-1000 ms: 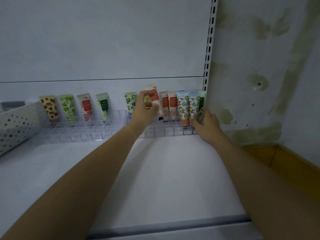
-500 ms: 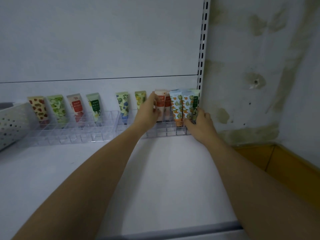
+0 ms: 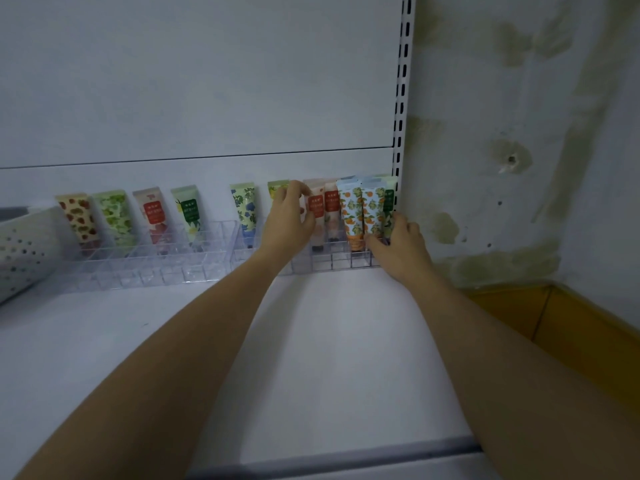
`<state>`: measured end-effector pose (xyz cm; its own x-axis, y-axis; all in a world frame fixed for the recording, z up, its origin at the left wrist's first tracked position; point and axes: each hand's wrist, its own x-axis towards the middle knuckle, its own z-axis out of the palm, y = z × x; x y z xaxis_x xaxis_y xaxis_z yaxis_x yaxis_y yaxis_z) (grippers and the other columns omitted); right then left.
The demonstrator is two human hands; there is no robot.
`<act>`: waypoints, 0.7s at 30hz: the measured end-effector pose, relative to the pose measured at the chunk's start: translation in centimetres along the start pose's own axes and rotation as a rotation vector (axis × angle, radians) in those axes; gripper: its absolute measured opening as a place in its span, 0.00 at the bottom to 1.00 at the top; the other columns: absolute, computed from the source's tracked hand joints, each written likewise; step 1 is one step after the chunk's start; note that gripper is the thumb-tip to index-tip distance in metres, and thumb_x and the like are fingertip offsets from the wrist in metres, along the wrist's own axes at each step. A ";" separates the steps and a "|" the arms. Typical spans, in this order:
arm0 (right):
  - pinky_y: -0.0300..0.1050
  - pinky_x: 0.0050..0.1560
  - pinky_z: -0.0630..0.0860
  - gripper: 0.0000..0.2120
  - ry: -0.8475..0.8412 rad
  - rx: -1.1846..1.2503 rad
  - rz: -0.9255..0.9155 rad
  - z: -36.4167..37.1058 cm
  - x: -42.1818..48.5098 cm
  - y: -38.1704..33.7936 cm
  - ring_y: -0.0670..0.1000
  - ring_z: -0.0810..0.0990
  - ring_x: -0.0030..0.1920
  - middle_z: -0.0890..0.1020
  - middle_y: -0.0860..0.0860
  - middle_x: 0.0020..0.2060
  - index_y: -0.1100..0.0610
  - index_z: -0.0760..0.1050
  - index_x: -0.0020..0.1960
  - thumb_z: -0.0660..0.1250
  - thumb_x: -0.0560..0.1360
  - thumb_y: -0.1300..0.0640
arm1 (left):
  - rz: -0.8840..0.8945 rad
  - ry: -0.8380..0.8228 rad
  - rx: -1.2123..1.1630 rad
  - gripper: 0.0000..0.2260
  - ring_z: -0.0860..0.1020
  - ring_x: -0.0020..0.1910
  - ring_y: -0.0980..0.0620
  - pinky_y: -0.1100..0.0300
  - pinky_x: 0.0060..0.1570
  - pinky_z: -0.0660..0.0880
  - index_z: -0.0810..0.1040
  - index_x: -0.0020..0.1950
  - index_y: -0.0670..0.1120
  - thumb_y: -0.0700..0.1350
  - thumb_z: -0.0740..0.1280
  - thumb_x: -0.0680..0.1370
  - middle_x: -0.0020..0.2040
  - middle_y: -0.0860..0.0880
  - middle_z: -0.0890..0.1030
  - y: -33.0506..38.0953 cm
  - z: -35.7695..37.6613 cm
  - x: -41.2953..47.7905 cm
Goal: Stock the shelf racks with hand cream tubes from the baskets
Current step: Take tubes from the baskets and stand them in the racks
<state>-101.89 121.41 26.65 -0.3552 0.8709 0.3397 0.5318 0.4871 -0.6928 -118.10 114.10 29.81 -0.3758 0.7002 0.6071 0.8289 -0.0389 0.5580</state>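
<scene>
Two clear plastic racks stand against the shelf's back wall, a left rack (image 3: pixel 138 268) and a right rack (image 3: pixel 329 263). Hand cream tubes stand upright in both. My left hand (image 3: pixel 289 220) holds a peach tube with a red label (image 3: pixel 316 211), which stands in the right rack beside a matching tube (image 3: pixel 331 209). Two orange-patterned tubes (image 3: pixel 360 211) and a green-labelled tube (image 3: pixel 388 200) fill the rack's right end. My right hand (image 3: pixel 398 245) rests on that end of the rack, fingers touching its front cells.
A white perforated basket (image 3: pixel 20 251) lies at the far left of the shelf (image 3: pixel 329 341). The left rack holds several spaced tubes, among them a strawberry one (image 3: pixel 78 216). A slotted upright (image 3: pixel 401 98) and a stained wall (image 3: pixel 519 150) bound the right.
My left hand has lowered the peach tube from above the right rack down into a cell. The right hand has stayed at the rack's right end.
</scene>
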 end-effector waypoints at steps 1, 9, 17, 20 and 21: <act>0.54 0.66 0.65 0.33 0.002 -0.001 0.000 0.0 0.0 0.0 0.61 0.63 0.68 0.62 0.61 0.67 0.59 0.52 0.74 0.62 0.76 0.47 | 0.018 0.004 0.018 0.13 0.74 0.48 0.50 0.53 0.52 0.75 0.69 0.60 0.42 0.37 0.63 0.76 0.62 0.43 0.68 0.1 -0.2 0.0; 0.50 0.63 0.64 0.34 0.176 -0.059 -0.062 0.1 -0.2 -0.8 0.59 0.62 0.66 0.62 0.61 0.66 0.62 0.54 0.73 0.65 0.75 0.48 | 0.055 -0.015 0.216 0.17 0.74 0.54 0.44 0.48 0.52 0.75 0.67 0.66 0.44 0.38 0.61 0.77 0.62 0.42 0.70 -1.2 -3.5 -0.6; 0.50 0.70 0.55 0.31 0.252 -0.179 -0.429 0.6 -2.5 -6.2 0.58 0.57 0.72 0.59 0.59 0.72 0.58 0.57 0.74 0.64 0.76 0.50 | 0.131 -0.090 0.427 0.19 0.72 0.59 0.44 0.51 0.53 0.72 0.65 0.69 0.44 0.40 0.61 0.78 0.63 0.42 0.71 -3.8 -10.9 -1.6; 0.52 0.70 0.57 0.29 0.093 -0.208 -0.570 2.4 -4.2 -9.1 0.58 0.59 0.71 0.61 0.57 0.72 0.57 0.62 0.73 0.60 0.75 0.46 | 0.128 -0.140 0.550 0.20 0.71 0.60 0.44 0.51 0.54 0.71 0.63 0.70 0.46 0.42 0.60 0.78 0.65 0.44 0.70 -4.7 -14.8 -1.5; 0.53 0.70 0.58 0.29 0.030 -0.235 -0.610 3.2 -4.5 -10.2 0.59 0.60 0.71 0.62 0.58 0.72 0.57 0.63 0.72 0.59 0.74 0.45 | 0.135 -0.146 0.580 0.20 0.71 0.61 0.44 0.50 0.54 0.71 0.63 0.70 0.46 0.42 0.60 0.78 0.65 0.44 0.71 -5.0 -16.4 -1.4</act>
<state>-108.17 112.28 30.11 -0.6264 0.4336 0.6477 0.3968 0.8926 -0.2138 -128.46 101.60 35.46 -0.2254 0.8080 0.5443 0.9710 0.2321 0.0576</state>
